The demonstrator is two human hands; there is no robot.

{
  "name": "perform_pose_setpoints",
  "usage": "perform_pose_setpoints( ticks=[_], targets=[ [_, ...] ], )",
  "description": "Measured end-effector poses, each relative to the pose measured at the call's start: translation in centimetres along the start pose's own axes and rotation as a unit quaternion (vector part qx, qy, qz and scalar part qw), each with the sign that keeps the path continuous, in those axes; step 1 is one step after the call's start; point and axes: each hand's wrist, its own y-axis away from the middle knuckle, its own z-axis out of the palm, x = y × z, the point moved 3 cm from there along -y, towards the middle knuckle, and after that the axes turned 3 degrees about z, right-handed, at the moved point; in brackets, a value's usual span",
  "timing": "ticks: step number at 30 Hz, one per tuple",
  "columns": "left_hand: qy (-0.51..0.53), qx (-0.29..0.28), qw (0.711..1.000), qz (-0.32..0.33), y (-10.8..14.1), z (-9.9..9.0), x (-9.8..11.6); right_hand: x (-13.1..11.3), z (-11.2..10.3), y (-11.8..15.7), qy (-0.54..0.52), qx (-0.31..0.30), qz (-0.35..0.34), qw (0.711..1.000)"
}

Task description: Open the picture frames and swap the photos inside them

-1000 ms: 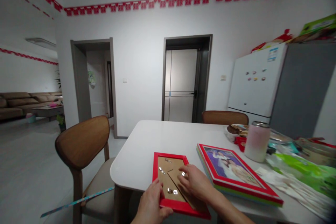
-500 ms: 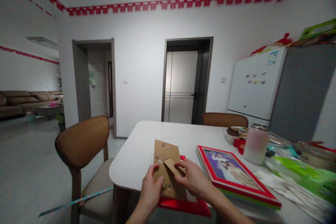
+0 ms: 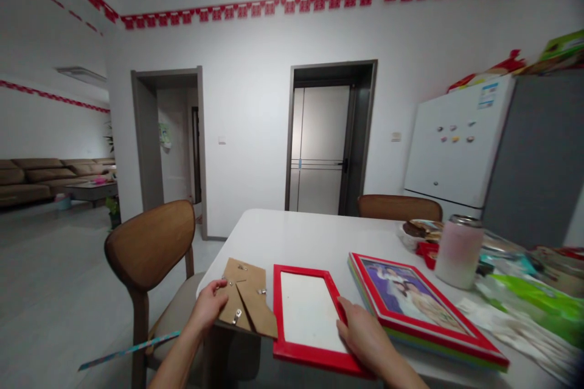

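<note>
The brown backing board of a photo frame, with metal clips and a fold-out stand, lies at the table's left front edge. My left hand grips its left side, fingers closed on the edge. Just right of the board is a red photo frame, a plain white area showing inside it. My right hand is closed around its right side, the thumb on the top face. To the right of that hand rests a stack of frames, topped by a red frame with a picture of people against purple.
A pink and white bottle, crumpled white cloth, a green packet and several bowls crowd the right of the white table. A wooden chair stands at the left, another at the far side.
The backing board has come away from the red frame and moved left with my left hand. My right hand let go of the board's stand and took the frame's right side.
</note>
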Motion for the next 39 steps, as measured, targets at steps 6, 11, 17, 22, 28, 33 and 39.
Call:
perform_pose_setpoints(
  ticks=[6, 11, 17, 22, 28, 33, 39],
  targets=[
    [-0.141, 0.008, 0.988, 0.055, 0.0, -0.9, 0.7, 0.3, -0.4, -0.7, -0.109, 0.029, 0.036, 0.993],
    [-0.185, 0.019, 0.975, 0.121, 3.0, 2.7, 3.4, -0.4, -1.7, -0.1, -0.441, -0.052, 0.100, 0.890],
    [-0.123, -0.147, 0.943, 0.273, 9.6, 12.3, 8.4, -2.6, -4.0, 0.8, -0.636, -0.076, 0.075, 0.764],
    [-0.142, -0.113, 0.912, 0.367, 10.5, 12.9, 11.5, -2.8, -4.5, 0.7, -0.634, -0.084, 0.056, 0.767],
    [-0.075, 0.061, 0.964, 0.249, 7.3, 6.0, 9.8, -0.1, -3.4, -0.1, -0.324, -0.024, 0.047, 0.945],
    [-0.025, 0.059, 0.989, 0.133, 5.6, 2.5, 3.2, 1.1, -1.2, 0.2, -0.107, 0.023, -0.020, 0.994],
    [-0.038, 0.014, 0.995, 0.087, 5.2, 2.7, -0.3, 1.0, -0.2, 0.7, -0.026, 0.016, -0.022, 0.999]
  ],
)
